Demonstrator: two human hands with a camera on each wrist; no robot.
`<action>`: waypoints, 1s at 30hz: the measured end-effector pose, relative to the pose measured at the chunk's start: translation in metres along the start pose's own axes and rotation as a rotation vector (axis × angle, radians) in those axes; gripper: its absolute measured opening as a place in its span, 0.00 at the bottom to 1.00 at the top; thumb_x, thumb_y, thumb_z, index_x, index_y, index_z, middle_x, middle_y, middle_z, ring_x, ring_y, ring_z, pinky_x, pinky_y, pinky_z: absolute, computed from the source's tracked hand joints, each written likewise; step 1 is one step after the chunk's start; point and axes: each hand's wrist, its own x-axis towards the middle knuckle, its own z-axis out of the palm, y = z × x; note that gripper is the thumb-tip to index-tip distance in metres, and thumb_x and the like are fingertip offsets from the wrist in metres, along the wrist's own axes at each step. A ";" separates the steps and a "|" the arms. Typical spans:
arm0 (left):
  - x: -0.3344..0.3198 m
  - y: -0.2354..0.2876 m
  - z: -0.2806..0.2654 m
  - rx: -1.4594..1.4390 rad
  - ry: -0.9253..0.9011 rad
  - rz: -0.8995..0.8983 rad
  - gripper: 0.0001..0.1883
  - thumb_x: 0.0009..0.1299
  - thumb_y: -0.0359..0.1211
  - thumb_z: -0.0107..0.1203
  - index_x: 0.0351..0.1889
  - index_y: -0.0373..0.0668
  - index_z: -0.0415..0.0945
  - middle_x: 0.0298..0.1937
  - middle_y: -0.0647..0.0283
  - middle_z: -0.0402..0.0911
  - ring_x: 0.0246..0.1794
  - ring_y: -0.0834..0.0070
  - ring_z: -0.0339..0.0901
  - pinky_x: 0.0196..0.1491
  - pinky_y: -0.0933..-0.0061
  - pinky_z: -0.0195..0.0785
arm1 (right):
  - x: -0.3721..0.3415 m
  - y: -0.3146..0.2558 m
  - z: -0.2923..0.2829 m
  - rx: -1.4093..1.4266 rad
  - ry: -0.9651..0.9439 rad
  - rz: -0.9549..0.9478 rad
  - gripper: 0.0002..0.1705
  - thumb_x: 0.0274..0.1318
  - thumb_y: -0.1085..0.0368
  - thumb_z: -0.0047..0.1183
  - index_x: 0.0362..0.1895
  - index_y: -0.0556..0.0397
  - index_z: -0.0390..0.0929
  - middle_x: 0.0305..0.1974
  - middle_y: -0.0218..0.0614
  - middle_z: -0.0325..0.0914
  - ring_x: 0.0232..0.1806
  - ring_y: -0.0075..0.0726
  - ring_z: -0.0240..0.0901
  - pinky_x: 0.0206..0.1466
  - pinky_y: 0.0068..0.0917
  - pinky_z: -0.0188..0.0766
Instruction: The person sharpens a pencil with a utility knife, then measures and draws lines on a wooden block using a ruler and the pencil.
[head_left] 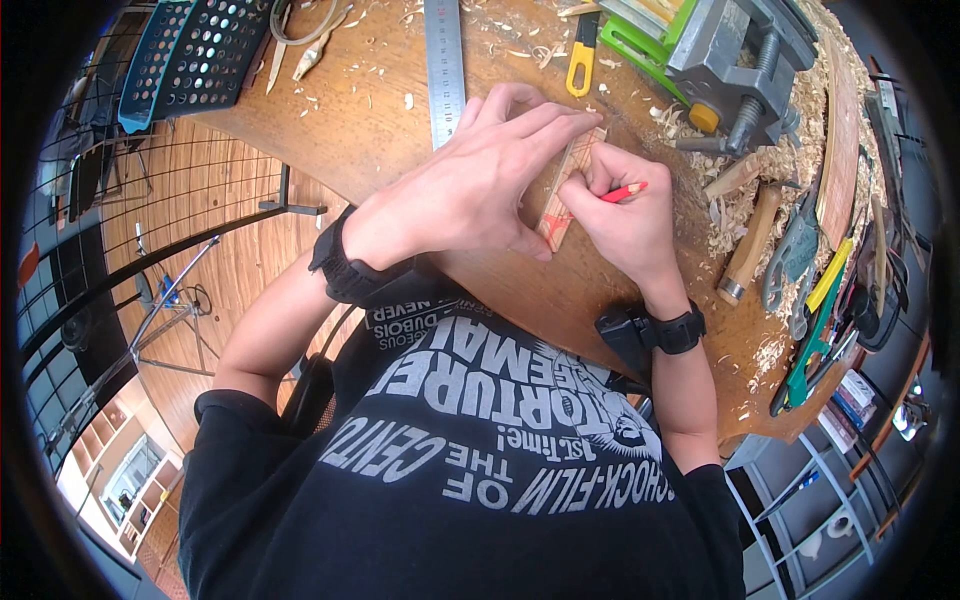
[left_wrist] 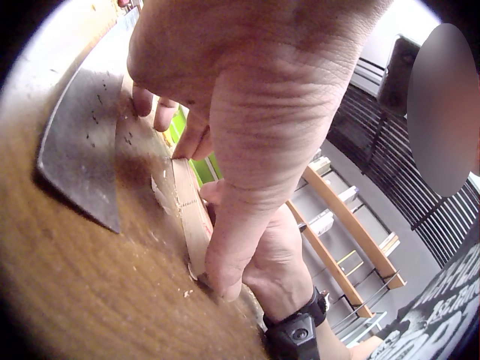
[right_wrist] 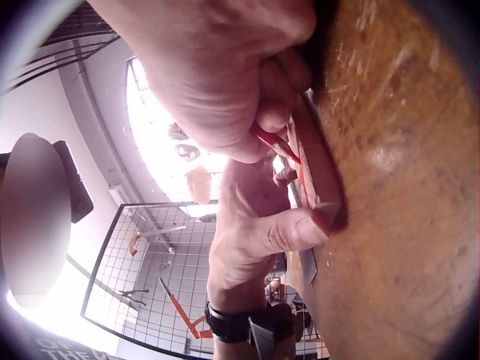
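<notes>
A small flat wooden piece (head_left: 556, 206) with red marks lies on the bench in the head view. My left hand (head_left: 480, 175) spans it, thumb at the near end and fingertips at the far end, holding it between them. My right hand (head_left: 632, 215) pinches a red pencil (head_left: 625, 192) over the piece. In the right wrist view the tip of the pencil (right_wrist: 288, 148) is at the red-marked face of the wooden piece (right_wrist: 315, 169). The piece (left_wrist: 193, 225) shows its side in the left wrist view, under the left hand (left_wrist: 247, 127).
A steel ruler (head_left: 445, 80) lies left of the hands, a yellow cutter (head_left: 582, 62) beyond them. At the right are a metal vise (head_left: 745, 60), a wooden handle (head_left: 752, 245), hand tools and heaped shavings. A perforated basket (head_left: 200, 55) stands at the far left.
</notes>
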 end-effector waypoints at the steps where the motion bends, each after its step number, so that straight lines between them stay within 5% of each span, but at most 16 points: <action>1: 0.000 0.000 0.001 0.000 0.000 0.000 0.55 0.36 0.33 0.74 0.68 0.45 0.61 0.58 0.58 0.70 0.60 0.53 0.60 0.64 0.57 0.57 | 0.000 0.001 0.000 -0.002 0.003 0.000 0.18 0.42 0.76 0.54 0.15 0.57 0.56 0.12 0.29 0.55 0.20 0.14 0.56 0.22 0.21 0.57; 30: 0.000 0.001 0.000 -0.010 0.019 0.014 0.53 0.37 0.32 0.73 0.67 0.44 0.61 0.57 0.58 0.71 0.59 0.53 0.61 0.63 0.57 0.58 | -0.001 0.008 -0.001 0.049 0.042 -0.014 0.16 0.44 0.75 0.54 0.16 0.57 0.58 0.13 0.28 0.55 0.20 0.13 0.54 0.22 0.22 0.55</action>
